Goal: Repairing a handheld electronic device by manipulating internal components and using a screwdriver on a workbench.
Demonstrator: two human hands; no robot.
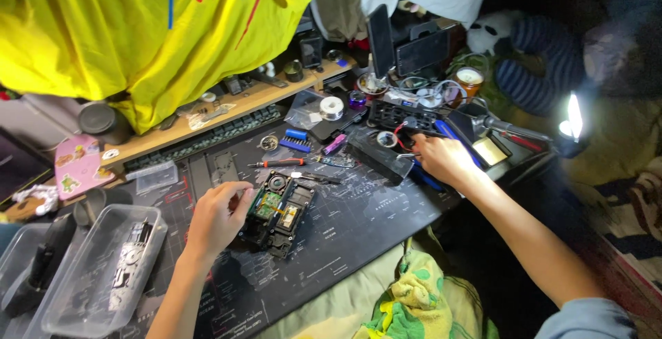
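Head view: left hand [215, 216] rests on the left edge of the opened device [277, 211], fingers curled and pinching at its upper-left corner near the green circuit board [266, 204]; looks like a light grip on the casing, not a full clench. The device lies mid-mat, directly right of the left hand, long axis running from upper left to lower right, black plastic shell, exposed metal parts inside. Left hand is far nearer to it than the right.

Right hand [441, 160] is well apart, reaching up-right to the clutter by the black tool stand [396, 115]. Fingers are bent over red and black wires [402, 134]; cannot tell whether it actually grips anything.

Black printed desk mat [358, 222], smooth and flat. Red-handled screwdriver [277, 164] lies just above the device, axis roughly left-right. Blue bit holder [296, 140] further up. White tape roll [332, 108] near the shelf. Clear plastic tray [76, 297] at the left holds a dark part. Bright lamp [571, 120] at the right edge. Yellow cloth [138, 28] hangs above.
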